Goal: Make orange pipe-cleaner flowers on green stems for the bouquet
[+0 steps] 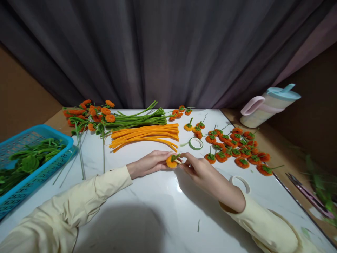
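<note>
Near the middle of the table, my left hand [155, 162] pinches a small yellow-orange pumpkin [171, 161] with a green stem. My right hand [196, 167] meets it from the right, its fingers closed on a thin pale stick [179, 162] that touches the pumpkin beside the stem. Behind my hands lie a bundle of orange pipe cleaners [144, 135] and a bundle of green ones [142, 119]. A roll of green tape [196, 143] lies just beyond my right hand.
Several orange pumpkins [235, 152] spread over the right side. Orange-headed stems [97, 114] lie back left, beside a blue basket [37, 175] of green pieces. A white ring [240, 183] sits near my right forearm. Pink-handled scissors [310, 196] and a jug [265, 107] stand right.
</note>
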A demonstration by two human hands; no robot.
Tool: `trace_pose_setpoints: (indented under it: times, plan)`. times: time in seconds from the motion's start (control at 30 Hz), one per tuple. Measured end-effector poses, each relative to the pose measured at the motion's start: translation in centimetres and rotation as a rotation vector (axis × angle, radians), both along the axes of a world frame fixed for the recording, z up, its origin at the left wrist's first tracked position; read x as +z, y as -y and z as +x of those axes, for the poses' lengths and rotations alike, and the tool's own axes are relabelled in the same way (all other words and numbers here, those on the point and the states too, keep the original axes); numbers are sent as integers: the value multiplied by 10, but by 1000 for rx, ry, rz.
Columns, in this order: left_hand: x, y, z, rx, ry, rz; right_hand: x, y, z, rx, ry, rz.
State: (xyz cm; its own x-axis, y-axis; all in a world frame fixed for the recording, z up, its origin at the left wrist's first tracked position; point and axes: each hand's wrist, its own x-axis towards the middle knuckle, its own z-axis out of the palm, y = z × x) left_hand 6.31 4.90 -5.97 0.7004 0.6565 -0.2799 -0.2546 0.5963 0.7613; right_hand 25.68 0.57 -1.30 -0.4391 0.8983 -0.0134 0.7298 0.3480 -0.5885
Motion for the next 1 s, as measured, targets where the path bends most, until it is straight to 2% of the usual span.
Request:
trace_pose_setpoints:
  times: [0.27, 0.43, 0.63, 0.83, 1.0]
  plan:
    - [0, 0, 1, 32, 94, -216, -6, -3, 1, 18, -15, 53]
    - [0, -1, -1, -27, 30, -154, -8, -2, 2, 13, 31, 46]
    - [2, 0, 1, 32, 8, -129, -7, -1, 0, 5, 86, 74]
    - [0, 0, 2, 68, 30, -153, -7, 0, -2, 5, 19, 139]
    - [2, 1, 0, 87, 120, -179, -9, 2, -1, -3, 46, 207]
